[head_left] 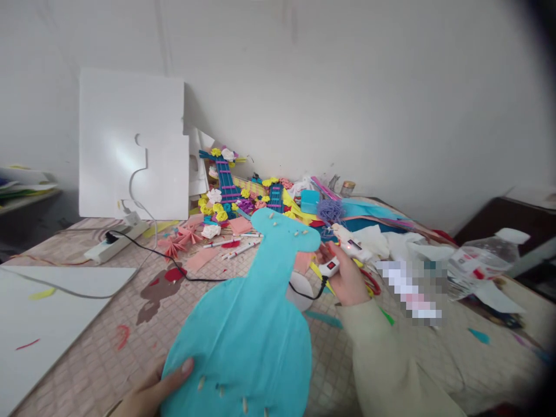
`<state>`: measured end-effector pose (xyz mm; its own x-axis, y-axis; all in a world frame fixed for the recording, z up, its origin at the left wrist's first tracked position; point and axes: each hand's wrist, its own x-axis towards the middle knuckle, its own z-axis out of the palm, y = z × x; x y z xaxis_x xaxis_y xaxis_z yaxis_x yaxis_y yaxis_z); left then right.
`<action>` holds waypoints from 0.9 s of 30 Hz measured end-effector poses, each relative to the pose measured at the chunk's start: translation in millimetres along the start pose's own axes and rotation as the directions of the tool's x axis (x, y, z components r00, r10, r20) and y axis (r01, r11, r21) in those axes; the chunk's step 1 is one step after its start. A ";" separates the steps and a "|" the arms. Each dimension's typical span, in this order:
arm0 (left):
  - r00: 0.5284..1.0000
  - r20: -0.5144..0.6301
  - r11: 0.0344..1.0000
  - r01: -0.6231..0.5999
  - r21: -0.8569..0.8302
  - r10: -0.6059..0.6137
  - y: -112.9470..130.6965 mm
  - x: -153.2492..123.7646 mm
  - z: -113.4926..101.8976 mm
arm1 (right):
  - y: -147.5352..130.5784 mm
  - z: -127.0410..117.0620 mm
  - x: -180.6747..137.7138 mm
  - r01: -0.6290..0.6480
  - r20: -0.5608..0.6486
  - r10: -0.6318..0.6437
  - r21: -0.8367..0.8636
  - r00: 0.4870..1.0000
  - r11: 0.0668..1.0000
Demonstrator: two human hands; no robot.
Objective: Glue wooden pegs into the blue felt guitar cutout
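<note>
Blue cutout (252, 324), lower centre: left hand (152, 387) pinches its left edge; right hand (350, 279), beside its neck, curls round glue gun (329, 267).

The left hand (157, 387) grips the lower left edge of a blue cutout (243, 330), thumb on top; pegs (201, 383) dot its two ends. The right hand (351, 281), beside its neck, holds a white tool (329, 267) whose black cord (200, 280) passes behind the cutout toward a power strip (99, 252). Beyond: markers (241, 250), paper flowers (220, 215) and an upright white board (108, 133). At right: a bottle (489, 255).
</note>
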<state>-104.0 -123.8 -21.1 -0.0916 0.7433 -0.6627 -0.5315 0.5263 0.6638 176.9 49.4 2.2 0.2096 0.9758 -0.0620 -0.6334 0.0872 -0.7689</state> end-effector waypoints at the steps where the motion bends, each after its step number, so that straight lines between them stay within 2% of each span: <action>1: 1.000 -0.025 1.000 -0.008 -0.026 0.007 2.8 0.8 5.0 | -1.3 -1.8 0.0 0.001 0.006 -0.001 -0.002 1.000 1.000; 4: 0.983 -0.089 0.982 -0.170 -0.083 0.163 15.4 10.8 20.6 | -4.0 -8.3 -3.0 0.026 0.034 -0.025 -0.025 0.999 0.999; 7: 0.937 -0.078 0.926 -0.349 -0.147 0.340 31.0 31.7 41.0 | -2.9 -12.4 -10.5 0.050 0.095 -0.044 -0.069 0.995 0.996; 11: 0.895 -0.024 0.874 -0.441 -0.203 0.446 48.1 66.4 77.6 | 2.1 -11.9 -21.1 0.046 0.207 -0.010 -0.172 0.978 0.984; 14: 0.876 0.038 0.849 -0.454 -0.270 0.481 52.0 91.2 103.8 | 4.7 -8.4 -22.9 0.057 0.280 0.016 -0.249 0.960 0.967; 16: 0.871 0.058 0.840 -0.450 -0.301 0.487 50.3 104.7 115.5 | 5.1 -3.9 -21.7 0.119 0.334 -0.008 -0.312 0.943 0.943; 17: 0.868 0.057 0.835 -0.453 -0.313 0.493 48.7 110.0 119.1 | 5.3 -1.0 -21.0 0.204 0.381 -0.050 -0.376 0.923 0.904; 19: 0.860 0.050 0.819 -0.464 -0.338 0.508 45.2 116.7 121.8 | 6.8 5.8 -20.2 0.430 0.506 -0.146 -0.507 0.850 0.747; 21: 0.854 0.044 0.806 -0.470 -0.359 0.518 42.3 119.1 119.8 | 11.1 12.1 -20.6 0.602 0.615 -0.198 -0.565 0.763 0.564; 23: 0.851 0.052 0.805 -0.472 -0.361 0.523 39.9 119.5 115.0 | 18.0 15.9 -22.0 0.736 0.697 -0.275 -0.537 0.662 0.413; 25: 0.842 0.061 0.809 -0.492 -0.321 0.537 36.8 120.6 108.8 | 25.1 16.0 -24.3 0.845 0.769 -0.353 -0.461 0.533 0.271; 26: 0.836 0.060 0.811 -0.507 -0.292 0.545 34.8 121.8 105.5 | 28.0 14.9 -25.7 0.885 0.802 -0.374 -0.415 0.465 0.210; 27: 0.832 0.052 0.812 -0.522 -0.261 0.552 32.4 123.3 102.3 | 30.2 13.3 -27.0 0.908 0.828 -0.375 -0.378 0.418 0.179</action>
<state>-46.4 27.1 -45.8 -0.3258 0.9306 -0.1668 -0.6034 -0.0689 0.7944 142.2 28.3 -10.9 -0.2916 0.5412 0.7887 0.3585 0.8263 -0.4345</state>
